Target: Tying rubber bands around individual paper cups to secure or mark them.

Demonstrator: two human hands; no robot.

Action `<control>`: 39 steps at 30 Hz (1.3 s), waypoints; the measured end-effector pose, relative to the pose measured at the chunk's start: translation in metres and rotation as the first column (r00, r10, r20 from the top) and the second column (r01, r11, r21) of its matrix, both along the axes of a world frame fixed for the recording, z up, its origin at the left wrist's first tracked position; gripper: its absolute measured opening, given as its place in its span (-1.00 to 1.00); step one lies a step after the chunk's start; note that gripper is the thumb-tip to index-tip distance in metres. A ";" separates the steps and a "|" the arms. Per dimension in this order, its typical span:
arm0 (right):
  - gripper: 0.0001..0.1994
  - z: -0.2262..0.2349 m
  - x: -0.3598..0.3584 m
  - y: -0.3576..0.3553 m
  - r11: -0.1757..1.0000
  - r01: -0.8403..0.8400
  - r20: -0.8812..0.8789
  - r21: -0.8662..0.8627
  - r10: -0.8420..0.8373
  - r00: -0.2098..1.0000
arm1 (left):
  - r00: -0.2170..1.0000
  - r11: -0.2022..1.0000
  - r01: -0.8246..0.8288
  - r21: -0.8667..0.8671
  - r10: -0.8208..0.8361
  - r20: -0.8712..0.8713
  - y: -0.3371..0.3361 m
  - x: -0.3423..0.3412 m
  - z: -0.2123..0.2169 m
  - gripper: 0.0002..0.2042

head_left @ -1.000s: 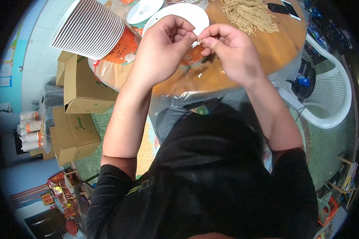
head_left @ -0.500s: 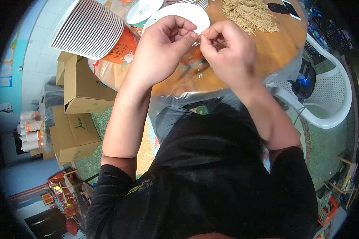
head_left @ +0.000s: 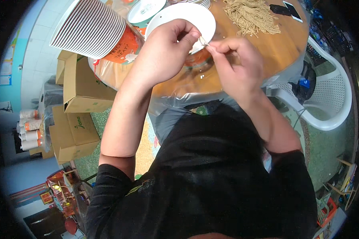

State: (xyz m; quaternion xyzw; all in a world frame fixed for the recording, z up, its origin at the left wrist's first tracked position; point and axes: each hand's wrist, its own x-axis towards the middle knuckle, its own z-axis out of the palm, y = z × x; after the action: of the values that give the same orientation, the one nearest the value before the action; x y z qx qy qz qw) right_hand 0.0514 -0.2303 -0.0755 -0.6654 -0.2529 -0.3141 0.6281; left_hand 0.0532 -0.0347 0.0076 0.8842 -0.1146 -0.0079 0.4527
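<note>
In front of me a round white piece (head_left: 183,14) with a small dark hole near its left edge stands on the table, orange print showing below it; it looks like a paper bucket. At its near edge a short loop of thin tan cord (head_left: 204,41) runs between my hands. My left hand (head_left: 169,49) pinches one part of the cord between thumb and fingertips. My right hand (head_left: 237,59) grips the other part between thumb and forefinger, slightly blurred. Whether the cord passes through the bucket is hidden by my fingers.
A leaning stack of orange paper buckets (head_left: 91,30) with white rims is at left. Behind are a white lid (head_left: 145,8) and a pile of tan cords (head_left: 251,16). A phone (head_left: 292,11) lies far right. Cardboard boxes (head_left: 85,89) and a white chair (head_left: 327,107) flank the table.
My right hand has drawn right and slightly down, away from the left hand, and more cord shows between them. The left hand has shifted slightly down.
</note>
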 end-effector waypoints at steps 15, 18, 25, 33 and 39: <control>-0.84 0.009 -0.032 -0.038 0.786 -0.420 -0.496 0.453 0.614 0.614 | 0.926 0.993 -0.065 0.096 0.024 0.377 -0.007 -0.005 -0.012 -0.83; -0.83 0.013 -0.029 -0.040 0.783 -0.418 -0.495 0.461 0.618 0.611 | 0.757 0.958 0.263 0.111 -0.276 0.592 0.001 -0.010 -0.011 -0.70; -0.79 0.024 -0.043 -0.035 0.755 -0.507 -0.482 0.416 0.656 0.582 | 0.633 0.933 0.048 0.356 -0.304 0.712 -0.009 -0.013 -0.024 -0.83; -0.74 0.034 -0.039 -0.045 0.737 -0.595 -0.455 0.320 0.671 0.586 | 0.733 0.952 -0.009 0.305 -0.201 0.650 -0.009 -0.024 -0.027 -0.84; -0.89 0.046 -0.012 -0.069 0.832 0.044 -0.104 -0.554 -0.121 0.987 | 0.789 0.990 -0.007 0.143 -0.082 0.609 0.015 -0.027 -0.038 -0.89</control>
State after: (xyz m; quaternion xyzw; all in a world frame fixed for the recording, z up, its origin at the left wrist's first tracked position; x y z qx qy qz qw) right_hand 0.0392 -0.2996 -0.0295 -0.8476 -0.2604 -0.2096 0.4121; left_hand 0.0264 -0.0201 -0.0306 0.8655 -0.2719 0.2621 0.3291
